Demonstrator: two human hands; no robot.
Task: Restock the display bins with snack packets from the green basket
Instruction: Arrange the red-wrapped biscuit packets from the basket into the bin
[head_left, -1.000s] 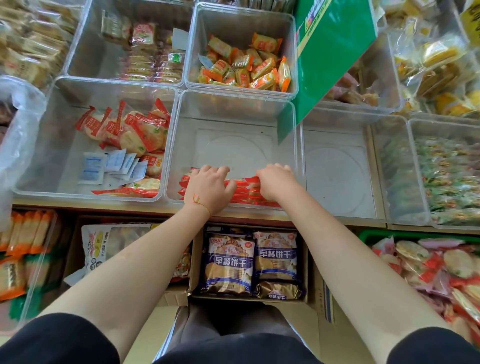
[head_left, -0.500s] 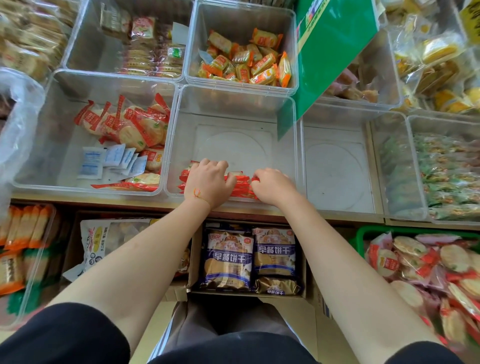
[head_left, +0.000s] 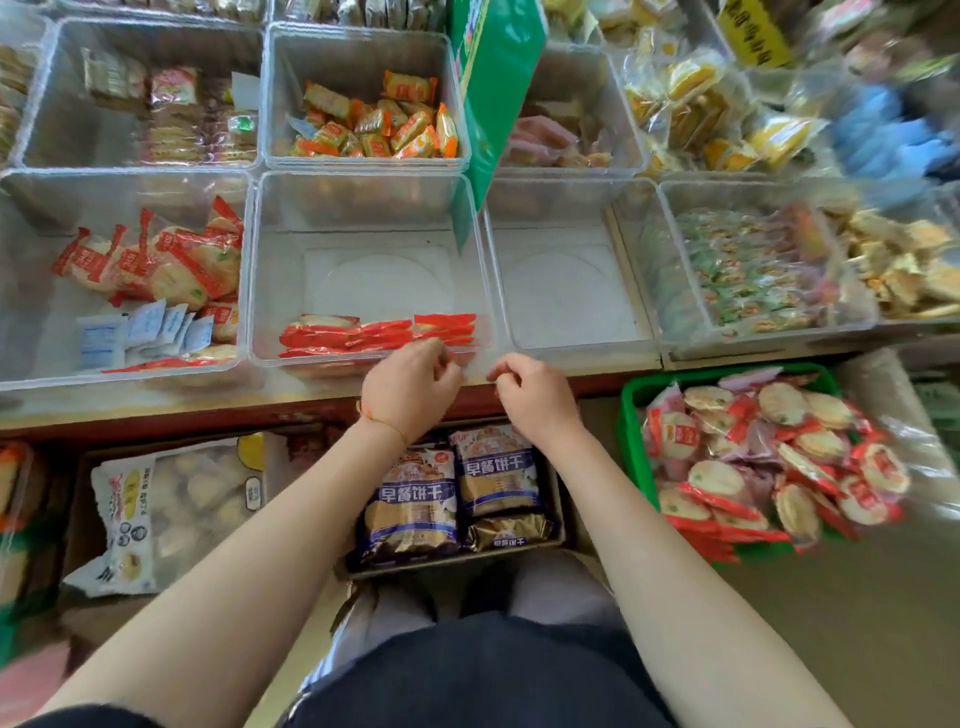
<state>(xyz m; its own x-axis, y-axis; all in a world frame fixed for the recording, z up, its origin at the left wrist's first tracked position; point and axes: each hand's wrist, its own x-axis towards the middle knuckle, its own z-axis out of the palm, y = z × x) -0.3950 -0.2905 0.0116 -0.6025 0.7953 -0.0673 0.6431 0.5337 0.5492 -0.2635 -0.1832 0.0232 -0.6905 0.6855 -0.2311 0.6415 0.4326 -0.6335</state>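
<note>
Fingers (head_left: 441, 364) loosely curled (seemingly empty), just short of the red packets (head_left: 374, 335).

Bright, even light; wide-angle bending and motion blur smear the right edge.

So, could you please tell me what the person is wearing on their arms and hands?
Both forearms are bare, with no gloves, rings or watch visible. The left hand has a thin orange-red string bracelet at its wrist. The right hand wears nothing. Dark clothing shows at the frame's bottom.
</note>
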